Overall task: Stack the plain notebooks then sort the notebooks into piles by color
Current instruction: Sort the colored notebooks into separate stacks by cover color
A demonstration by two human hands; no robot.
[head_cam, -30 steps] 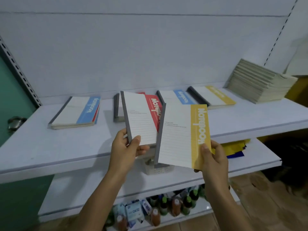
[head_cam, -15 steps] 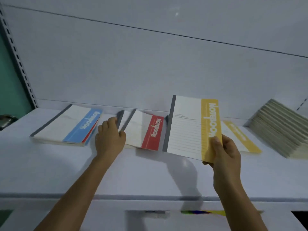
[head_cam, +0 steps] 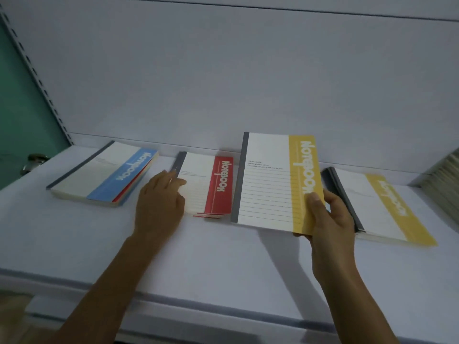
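A yellow-striped notebook (head_cam: 275, 180) is held upright over the white shelf (head_cam: 223, 264), pinched at its lower right corner by my right hand (head_cam: 327, 219). My left hand (head_cam: 161, 202) rests on the left edge of the red-striped pile (head_cam: 208, 187), fingers touching its grey spine. A blue-topped pile (head_cam: 104, 175) with red covers showing beneath lies at the left. The yellow pile (head_cam: 382, 207) lies flat on the right, just behind my right hand.
A slanted stack of plain beige notebooks (head_cam: 444, 180) sits at the far right edge. The white back panel (head_cam: 223, 83) stands close behind the piles. A green wall (head_cam: 22, 108) and a perforated upright (head_cam: 37, 70) bound the left side.
The red-striped notebook my left hand carried now lies flat on the red pile. My right hand has brought the yellow-striped notebook over the shelf beside the yellow pile. The camera has moved closer.
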